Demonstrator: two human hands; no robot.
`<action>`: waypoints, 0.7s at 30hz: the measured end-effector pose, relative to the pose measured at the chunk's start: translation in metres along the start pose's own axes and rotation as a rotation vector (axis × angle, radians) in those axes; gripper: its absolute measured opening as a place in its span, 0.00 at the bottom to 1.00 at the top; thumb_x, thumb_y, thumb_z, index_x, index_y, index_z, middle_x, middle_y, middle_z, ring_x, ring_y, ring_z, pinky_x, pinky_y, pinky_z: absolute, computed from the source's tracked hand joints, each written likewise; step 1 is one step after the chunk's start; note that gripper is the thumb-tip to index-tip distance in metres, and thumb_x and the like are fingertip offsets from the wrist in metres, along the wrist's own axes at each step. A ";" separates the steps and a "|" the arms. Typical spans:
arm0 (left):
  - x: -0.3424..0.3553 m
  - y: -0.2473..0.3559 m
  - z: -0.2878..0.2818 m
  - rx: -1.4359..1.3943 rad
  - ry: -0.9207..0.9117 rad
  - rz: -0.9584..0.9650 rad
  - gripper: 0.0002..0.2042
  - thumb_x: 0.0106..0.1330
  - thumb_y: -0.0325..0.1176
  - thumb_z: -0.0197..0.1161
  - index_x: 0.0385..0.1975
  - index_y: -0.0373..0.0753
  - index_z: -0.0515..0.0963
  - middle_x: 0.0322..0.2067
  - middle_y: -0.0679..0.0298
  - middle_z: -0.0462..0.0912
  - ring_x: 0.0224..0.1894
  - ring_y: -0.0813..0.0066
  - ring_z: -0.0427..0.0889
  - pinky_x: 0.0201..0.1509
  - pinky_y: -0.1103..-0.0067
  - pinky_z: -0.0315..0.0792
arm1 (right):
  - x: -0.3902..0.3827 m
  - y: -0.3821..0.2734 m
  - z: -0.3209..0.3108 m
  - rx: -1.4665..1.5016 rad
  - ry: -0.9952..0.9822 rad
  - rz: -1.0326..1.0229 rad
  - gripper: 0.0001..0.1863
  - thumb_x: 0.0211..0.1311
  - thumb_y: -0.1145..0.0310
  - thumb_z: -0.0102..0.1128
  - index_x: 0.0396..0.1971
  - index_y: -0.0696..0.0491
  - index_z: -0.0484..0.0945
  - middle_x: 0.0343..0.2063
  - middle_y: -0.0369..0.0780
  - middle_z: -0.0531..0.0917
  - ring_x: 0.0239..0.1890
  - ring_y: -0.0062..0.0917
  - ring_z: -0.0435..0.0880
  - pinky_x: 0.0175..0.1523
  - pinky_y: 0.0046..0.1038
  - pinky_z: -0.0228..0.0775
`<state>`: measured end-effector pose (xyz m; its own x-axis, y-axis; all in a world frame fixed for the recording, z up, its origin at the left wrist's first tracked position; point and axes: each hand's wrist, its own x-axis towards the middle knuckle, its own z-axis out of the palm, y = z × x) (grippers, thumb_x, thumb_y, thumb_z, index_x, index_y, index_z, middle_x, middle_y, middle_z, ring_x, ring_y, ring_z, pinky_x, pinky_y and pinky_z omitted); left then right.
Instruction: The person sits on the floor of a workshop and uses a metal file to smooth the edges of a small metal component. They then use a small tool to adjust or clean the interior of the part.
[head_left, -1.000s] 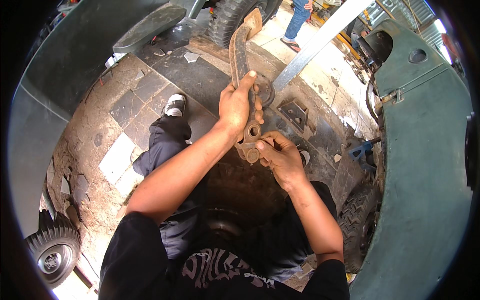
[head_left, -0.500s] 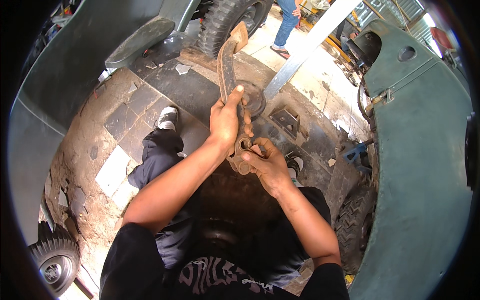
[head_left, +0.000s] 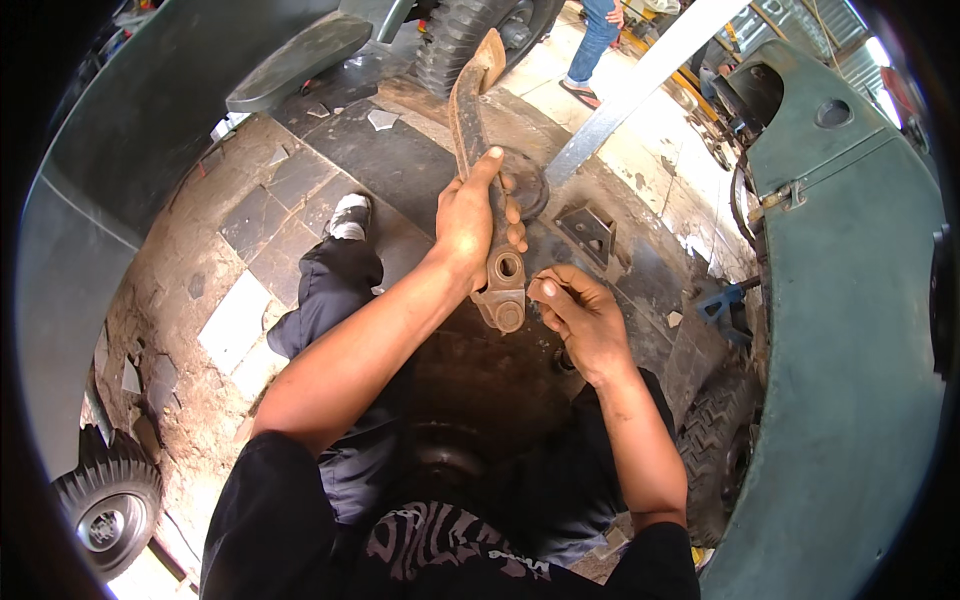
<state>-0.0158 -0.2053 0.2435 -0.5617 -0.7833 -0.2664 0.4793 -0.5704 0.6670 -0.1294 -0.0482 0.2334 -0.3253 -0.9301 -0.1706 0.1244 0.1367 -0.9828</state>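
My left hand (head_left: 465, 220) grips a long, curved, rusty metal pedal arm (head_left: 466, 110) with a flat pad at its top end. The arm's lower fitting (head_left: 504, 290), below my fingers, has an open round bore and a round boss. Just right of this fitting, apart from it, my right hand (head_left: 585, 325) is closed in a pinch on a small brown piece (head_left: 537, 286), mostly hidden by thumb and fingers. A dark, rusty round base (head_left: 525, 178) lies behind the arm at a white post (head_left: 640, 70).
Green vehicle panels (head_left: 840, 350) flank me. Tyres lie at lower left (head_left: 110, 520), right (head_left: 705, 450) and top (head_left: 455, 45). A triangular metal bracket (head_left: 585, 235), a blue stand (head_left: 720, 305) and broken tiles (head_left: 235, 320) are on the floor. Another person's jeans-clad leg (head_left: 595, 45) shows at the top.
My right hand has drawn away to the right from the fitting, still pinching. My left hand still grips the arm, which shifted down in view, then back up, along with the surroundings.
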 end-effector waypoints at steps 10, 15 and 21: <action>0.004 -0.003 0.004 0.014 0.017 -0.003 0.19 0.74 0.52 0.56 0.37 0.39 0.69 0.17 0.62 0.71 0.14 0.70 0.69 0.20 0.72 0.69 | -0.004 -0.007 0.006 -0.074 -0.025 0.048 0.13 0.69 0.67 0.67 0.46 0.60 0.81 0.37 0.38 0.86 0.28 0.15 0.77 0.34 0.20 0.68; 0.002 -0.006 0.006 0.068 0.026 0.024 0.20 0.72 0.52 0.59 0.36 0.38 0.70 0.17 0.62 0.71 0.13 0.70 0.69 0.18 0.72 0.69 | -0.002 -0.005 0.014 -0.004 -0.014 0.118 0.13 0.65 0.68 0.71 0.42 0.58 0.79 0.34 0.36 0.85 0.28 0.14 0.75 0.31 0.20 0.65; -0.005 -0.012 0.011 0.224 -0.008 0.024 0.21 0.71 0.52 0.62 0.35 0.37 0.72 0.16 0.59 0.73 0.12 0.68 0.71 0.17 0.72 0.68 | 0.004 0.005 0.021 -0.016 0.006 0.240 0.16 0.63 0.70 0.73 0.45 0.55 0.75 0.37 0.38 0.86 0.28 0.13 0.74 0.31 0.19 0.63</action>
<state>-0.0259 -0.1918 0.2445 -0.5577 -0.7936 -0.2432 0.3314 -0.4816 0.8113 -0.1105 -0.0582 0.2292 -0.2934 -0.8684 -0.3998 0.1835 0.3593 -0.9150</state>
